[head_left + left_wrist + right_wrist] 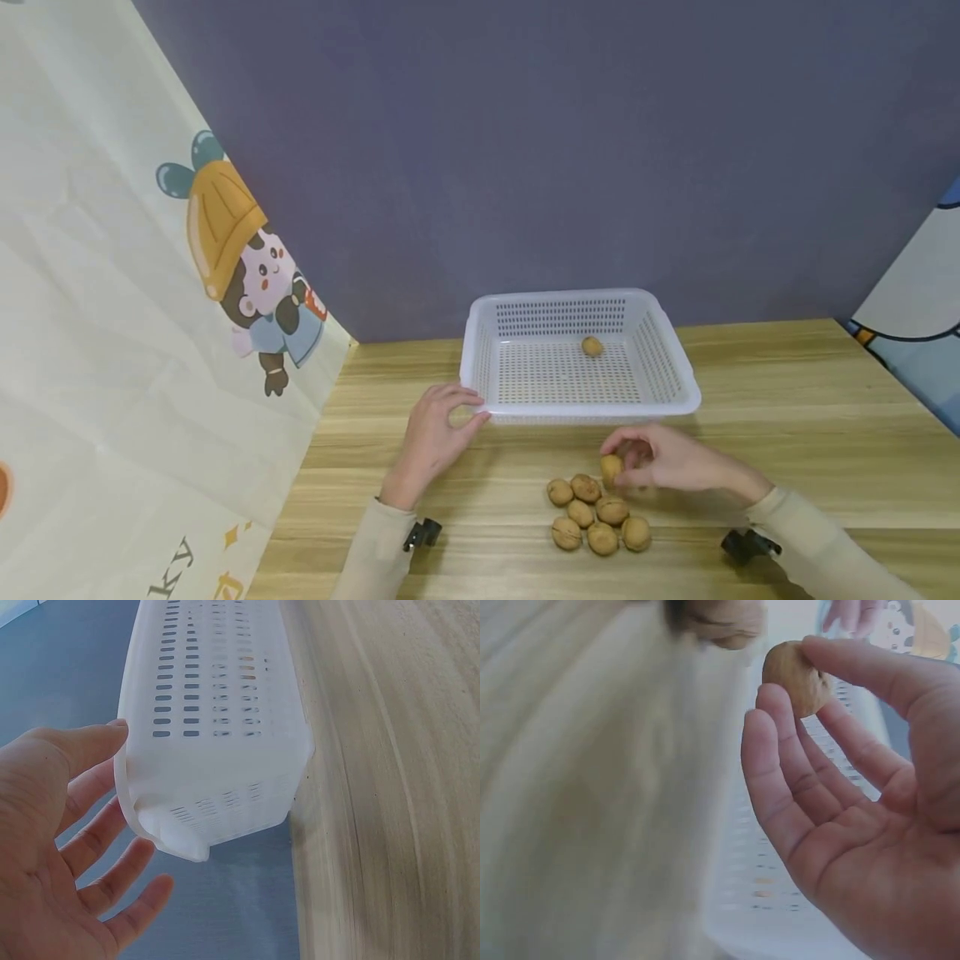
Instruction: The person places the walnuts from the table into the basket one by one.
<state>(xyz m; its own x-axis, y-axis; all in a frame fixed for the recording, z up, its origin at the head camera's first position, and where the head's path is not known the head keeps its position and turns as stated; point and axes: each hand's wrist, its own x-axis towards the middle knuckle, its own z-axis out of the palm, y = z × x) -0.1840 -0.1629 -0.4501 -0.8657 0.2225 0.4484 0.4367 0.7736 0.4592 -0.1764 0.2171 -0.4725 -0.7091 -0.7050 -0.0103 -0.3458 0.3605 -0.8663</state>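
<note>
My right hand (667, 458) pinches a walnut (611, 469) between thumb and fingertips, at the upper right of a loose group of several walnuts (612, 510) on the table. The right wrist view shows the held walnut (790, 673) raised in the fingertips. A white plastic basket (592, 410) with slotted walls stands beyond the group. Inside it, toward the back, lies a single walnut (592, 346). My left hand (433, 435) holds the basket's near left corner; in the left wrist view its thumb is on the rim (124, 772), with the other fingers spread behind.
Under everything is a wood-grain table (780, 392), backed by a dark grey-blue panel (570, 150). A pale sheet with cartoon prints (97, 250) hangs at the left, and another printed sheet (915, 292) is at the right. Each wrist carries a small black device (422, 534).
</note>
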